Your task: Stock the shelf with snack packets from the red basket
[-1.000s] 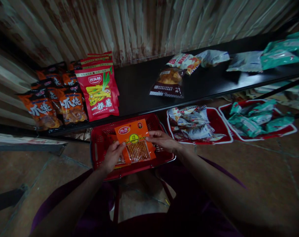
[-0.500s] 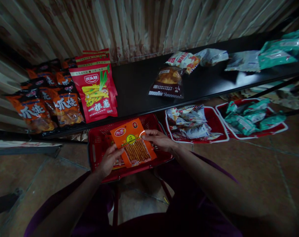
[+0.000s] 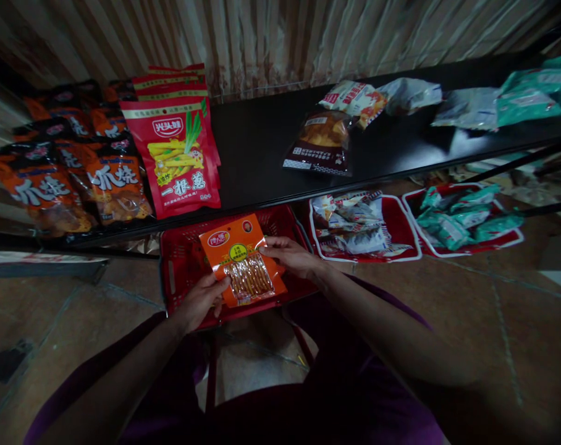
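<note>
Between my two hands is an orange snack packet point(image 3: 242, 259) with a clear window that shows thin brown sticks. My left hand point(image 3: 201, 303) grips its lower left edge, thumb on the front. On the upper right edge my right hand point(image 3: 292, 256) is closed, also with the thumb in front. The packet is tilted, face up, over a red plastic basket point(image 3: 172, 281). Most of the basket's inside is hidden behind the packet and my hands.
A black shelf point(image 3: 253, 148) runs across, bearing red snack bags point(image 3: 173, 161), orange-and-black bags point(image 3: 116, 182), a brown chip bag point(image 3: 320, 142) and green bags point(image 3: 528, 102). Beneath it stand a red basket of white packets point(image 3: 354, 225) and another of green packets point(image 3: 461, 216).
Both hands still hold the orange packet, which has shifted slightly up and left in view. Light now glints off its window. The camera view has moved a little.
</note>
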`<state>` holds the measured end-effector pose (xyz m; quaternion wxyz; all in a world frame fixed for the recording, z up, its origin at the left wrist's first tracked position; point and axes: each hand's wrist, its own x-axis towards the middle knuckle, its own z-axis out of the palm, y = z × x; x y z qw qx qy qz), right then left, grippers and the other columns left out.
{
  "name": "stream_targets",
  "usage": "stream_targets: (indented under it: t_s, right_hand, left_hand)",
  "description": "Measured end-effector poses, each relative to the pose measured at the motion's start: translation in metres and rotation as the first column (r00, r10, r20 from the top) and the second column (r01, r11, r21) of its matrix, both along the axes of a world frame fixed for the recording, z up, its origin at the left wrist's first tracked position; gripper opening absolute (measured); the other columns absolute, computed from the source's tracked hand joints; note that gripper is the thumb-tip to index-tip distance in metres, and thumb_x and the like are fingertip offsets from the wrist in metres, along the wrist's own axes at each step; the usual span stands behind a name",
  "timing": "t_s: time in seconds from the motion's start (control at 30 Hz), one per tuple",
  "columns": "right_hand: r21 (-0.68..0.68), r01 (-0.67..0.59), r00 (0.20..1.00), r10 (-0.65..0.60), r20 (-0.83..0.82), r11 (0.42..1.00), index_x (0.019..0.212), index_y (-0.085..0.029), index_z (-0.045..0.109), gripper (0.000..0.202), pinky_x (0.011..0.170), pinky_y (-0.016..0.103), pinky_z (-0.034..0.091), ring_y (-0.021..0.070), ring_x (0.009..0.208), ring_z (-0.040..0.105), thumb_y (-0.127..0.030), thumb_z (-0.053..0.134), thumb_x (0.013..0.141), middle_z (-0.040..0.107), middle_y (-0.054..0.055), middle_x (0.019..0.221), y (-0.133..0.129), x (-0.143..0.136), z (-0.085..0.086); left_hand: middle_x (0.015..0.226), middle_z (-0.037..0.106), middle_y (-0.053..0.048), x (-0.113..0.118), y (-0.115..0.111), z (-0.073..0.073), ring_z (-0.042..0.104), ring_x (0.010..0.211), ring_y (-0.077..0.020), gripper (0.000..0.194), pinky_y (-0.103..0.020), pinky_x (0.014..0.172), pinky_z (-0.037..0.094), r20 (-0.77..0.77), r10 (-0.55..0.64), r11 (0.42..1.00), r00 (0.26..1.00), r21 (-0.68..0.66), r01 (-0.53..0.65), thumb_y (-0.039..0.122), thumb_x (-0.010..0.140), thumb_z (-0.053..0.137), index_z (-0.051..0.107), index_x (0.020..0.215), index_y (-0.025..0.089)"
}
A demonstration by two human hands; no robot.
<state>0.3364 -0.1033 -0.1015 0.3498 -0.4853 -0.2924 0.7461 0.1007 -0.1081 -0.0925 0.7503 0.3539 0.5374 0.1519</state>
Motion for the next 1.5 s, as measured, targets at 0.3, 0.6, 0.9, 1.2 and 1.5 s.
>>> stream_targets:
  t_s: [0.3,0.6,0.9,1.2,1.5]
  right_hand:
    - [-0.032,-0.267,0.957,0.261,-0.131,0.963,0.112,-0.018,0.060,0.051,0.081,0.028,0.049,0.0140,0.085,0.065,-0.028,0.078,0.066,0.070,0.004,0.098,-0.009,-0.005,0.001]
    - [0.011,-0.312,0.930,0.308,-0.200,0.950,0.126,-0.022,0.050,0.068,0.089,0.031,0.048,0.0164,0.097,0.063,-0.014,0.076,0.063,0.064,0.004,0.116,-0.012,-0.004,-0.001]
    - [0.045,-0.246,0.959,0.249,-0.135,0.968,0.121,-0.024,0.054,0.063,0.088,0.030,0.049,0.0175,0.099,0.063,-0.009,0.072,0.062,0.064,0.001,0.114,-0.014,0.001,-0.006]
    - [-0.007,-0.275,0.961,0.274,-0.028,0.962,0.119,-0.023,0.055,0.060,0.088,0.032,0.048,0.0186,0.099,0.062,-0.007,0.066,0.063,0.065,0.001,0.113,-0.013,0.002,0.001]
    - [0.043,-0.325,0.946,0.325,0.014,0.945,0.124,-0.024,0.052,0.061,0.095,0.038,0.044,0.0190,0.104,0.059,-0.008,0.062,0.066,0.062,0.001,0.119,-0.012,0.004,-0.006]
  left_hand:
    - [0.060,0.051,0.007,0.004,-0.004,-0.006,0.038,0.036,-0.0025,0.027,-0.015,0.031,0.022,-0.142,0.230,0.960,0.963,-0.127,-0.248,0.036,0.073,0.067,0.057,0.090,0.018]
    - [0.058,0.050,0.007,0.009,-0.003,-0.007,0.052,0.042,-0.0055,0.030,-0.014,0.037,0.026,-0.142,0.265,0.945,0.954,-0.160,-0.286,0.039,0.074,0.068,0.057,0.095,0.022]
    - [0.054,0.047,0.009,0.019,0.002,-0.009,0.032,0.032,-0.0014,0.027,-0.013,0.033,0.019,-0.152,0.318,0.934,0.936,-0.117,-0.336,0.039,0.073,0.069,0.056,0.090,0.022]
    - [0.065,0.064,0.001,0.023,0.005,-0.004,0.054,0.043,-0.0085,0.016,-0.018,0.039,0.032,-0.180,0.206,0.961,0.962,-0.146,-0.233,0.027,0.078,0.058,0.057,0.092,0.019]
    - [0.067,0.064,0.001,0.016,0.003,-0.001,0.052,0.044,-0.0069,0.029,-0.018,0.042,0.030,-0.061,0.226,0.962,0.972,-0.143,-0.232,0.018,0.062,0.065,0.059,0.090,0.017]
